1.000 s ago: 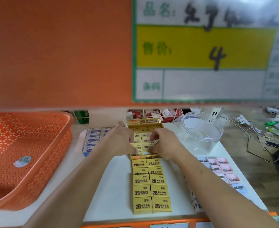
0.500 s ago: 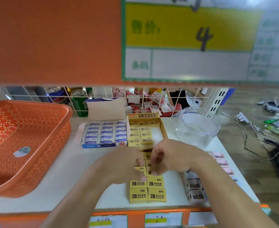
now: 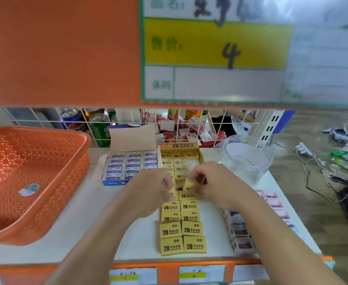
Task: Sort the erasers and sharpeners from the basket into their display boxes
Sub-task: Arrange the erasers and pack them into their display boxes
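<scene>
Two columns of yellow 2B erasers (image 3: pixel 182 227) lie on the white shelf (image 3: pixel 82 229), running toward the front edge. Behind them stands the yellow display box (image 3: pixel 180 146), partly filled with the same erasers. My left hand (image 3: pixel 151 190) pinches a yellow eraser (image 3: pixel 172 191) just above the far end of the columns. My right hand (image 3: pixel 212 183) pinches another yellow eraser (image 3: pixel 189 183) beside it. Both hands hover at the near edge of the yellow box. A blue-and-white eraser box (image 3: pixel 131 166) sits left of it, full. Pink and grey sharpeners (image 3: pixel 239 233) lie in rows at the right.
An orange perforated basket (image 3: pixel 31 177) stands at the left, only a sticker visible inside. A clear plastic tub (image 3: pixel 246 159) stands at the back right. A wire grid (image 3: pixel 127 122) with cans and red boxes behind it closes the back. An orange shelf panel with a price sign (image 3: pixel 216 50) hangs overhead.
Both hands drew back from inside the yellow box to the top of the eraser columns, then rose, each with one eraser pinched. The camera tilted down and back up.
</scene>
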Action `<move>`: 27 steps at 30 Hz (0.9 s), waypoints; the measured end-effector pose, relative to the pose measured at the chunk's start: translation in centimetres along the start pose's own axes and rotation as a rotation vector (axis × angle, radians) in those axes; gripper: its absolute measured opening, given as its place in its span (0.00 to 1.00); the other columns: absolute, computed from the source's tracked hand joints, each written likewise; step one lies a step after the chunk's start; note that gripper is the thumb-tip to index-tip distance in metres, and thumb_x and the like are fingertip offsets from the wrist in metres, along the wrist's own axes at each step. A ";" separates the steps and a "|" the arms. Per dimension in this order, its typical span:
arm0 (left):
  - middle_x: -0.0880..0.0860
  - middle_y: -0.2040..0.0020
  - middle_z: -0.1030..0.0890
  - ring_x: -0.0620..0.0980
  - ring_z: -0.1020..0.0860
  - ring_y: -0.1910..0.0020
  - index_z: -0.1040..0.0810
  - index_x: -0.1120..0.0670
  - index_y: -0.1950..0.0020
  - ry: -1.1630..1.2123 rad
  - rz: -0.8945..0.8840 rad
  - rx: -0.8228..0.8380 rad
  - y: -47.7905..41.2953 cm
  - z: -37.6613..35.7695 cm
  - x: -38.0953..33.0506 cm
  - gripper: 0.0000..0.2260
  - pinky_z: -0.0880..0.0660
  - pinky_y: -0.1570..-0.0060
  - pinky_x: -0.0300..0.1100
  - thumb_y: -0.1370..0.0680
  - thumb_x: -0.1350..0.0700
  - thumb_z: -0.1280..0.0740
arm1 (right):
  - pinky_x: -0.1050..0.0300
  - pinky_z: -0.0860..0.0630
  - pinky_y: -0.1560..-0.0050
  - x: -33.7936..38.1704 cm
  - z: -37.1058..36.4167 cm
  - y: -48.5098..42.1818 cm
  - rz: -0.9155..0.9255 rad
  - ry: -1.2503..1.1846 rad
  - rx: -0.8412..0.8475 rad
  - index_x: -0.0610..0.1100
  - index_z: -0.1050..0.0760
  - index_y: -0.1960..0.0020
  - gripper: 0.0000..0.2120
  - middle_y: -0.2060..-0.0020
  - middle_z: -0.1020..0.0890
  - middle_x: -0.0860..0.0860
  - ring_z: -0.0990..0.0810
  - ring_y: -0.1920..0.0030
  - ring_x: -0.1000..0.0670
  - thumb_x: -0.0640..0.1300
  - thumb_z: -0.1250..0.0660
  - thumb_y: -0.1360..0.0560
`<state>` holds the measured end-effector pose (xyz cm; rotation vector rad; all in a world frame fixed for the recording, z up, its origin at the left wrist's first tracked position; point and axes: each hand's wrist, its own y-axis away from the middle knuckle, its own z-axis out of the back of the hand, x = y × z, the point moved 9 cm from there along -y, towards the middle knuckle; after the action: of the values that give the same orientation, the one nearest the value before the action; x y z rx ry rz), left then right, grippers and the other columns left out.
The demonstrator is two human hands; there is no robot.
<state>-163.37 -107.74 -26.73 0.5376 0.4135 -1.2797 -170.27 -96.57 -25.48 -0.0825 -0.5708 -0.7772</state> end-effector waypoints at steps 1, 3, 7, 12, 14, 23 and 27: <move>0.45 0.57 0.22 0.44 0.22 0.59 0.26 0.47 0.54 -0.013 -0.002 -0.063 -0.3 0.8 -0.1 0.06 0.22 0.58 0.41 0.25 0.51 0.29 | 0.68 0.32 0.60 0.0 0.6 -0.6 -0.002 0.041 -0.051 0.47 0.22 0.47 0.06 0.53 0.25 0.54 0.26 0.53 0.53 0.43 0.33 0.23; 0.44 0.56 0.23 0.42 0.24 0.59 0.26 0.47 0.53 -0.036 -0.014 -0.171 -0.8 2.1 -0.5 0.06 0.25 0.59 0.39 0.25 0.51 0.30 | 0.67 0.34 0.61 0.1 0.8 -1.9 -0.010 0.132 -0.067 0.46 0.22 0.44 0.09 0.51 0.26 0.53 0.27 0.53 0.53 0.41 0.38 0.21; 0.44 0.56 0.25 0.38 0.28 0.62 0.25 0.50 0.49 -0.074 -0.037 -0.286 -1.9 3.3 -1.1 0.07 0.35 0.66 0.30 0.24 0.52 0.30 | 0.61 0.31 0.58 0.4 -1.0 -3.6 -0.020 0.252 0.055 0.45 0.19 0.55 0.12 0.58 0.22 0.50 0.25 0.56 0.49 0.36 0.40 0.22; 0.45 0.52 0.27 0.43 0.28 0.55 0.26 0.50 0.47 -0.074 -0.002 -0.278 -2.5 2.5 -0.4 0.07 0.39 0.67 0.30 0.23 0.52 0.31 | 0.63 0.30 0.48 -0.3 -1.5 -3.8 -0.018 0.213 0.026 0.47 0.18 0.45 0.14 0.46 0.19 0.51 0.23 0.46 0.50 0.35 0.39 0.23; 0.46 0.51 0.26 0.43 0.28 0.53 0.25 0.51 0.46 -0.071 0.001 -0.265 -2.6 2.0 0.0 0.08 0.37 0.65 0.32 0.23 0.52 0.32 | 0.63 0.31 0.47 -0.4 -1.2 -3.9 0.002 0.209 -0.023 0.45 0.19 0.45 0.14 0.45 0.20 0.50 0.24 0.44 0.50 0.34 0.40 0.23; 0.46 0.51 0.25 0.42 0.28 0.53 0.23 0.51 0.45 -0.013 0.010 -0.276 -3.0 1.9 0.8 0.09 0.36 0.62 0.33 0.23 0.51 0.31 | 0.66 0.34 0.52 -0.7 -1.5 -4.4 0.042 0.157 -0.029 0.46 0.19 0.46 0.08 0.46 0.22 0.50 0.26 0.48 0.52 0.39 0.34 0.23; 0.44 0.52 0.25 0.41 0.29 0.54 0.22 0.50 0.46 -0.013 0.014 -0.284 -3.3 1.8 1.0 0.09 0.38 0.65 0.29 0.23 0.50 0.31 | 0.66 0.36 0.55 -0.6 -1.6 -4.9 0.030 0.192 -0.011 0.45 0.19 0.46 0.10 0.47 0.22 0.51 0.26 0.46 0.51 0.37 0.36 0.23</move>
<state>-166.28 -110.24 -26.30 0.2914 0.5685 -1.1861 -173.23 -100.18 -27.79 -0.0255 -0.3825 -0.7501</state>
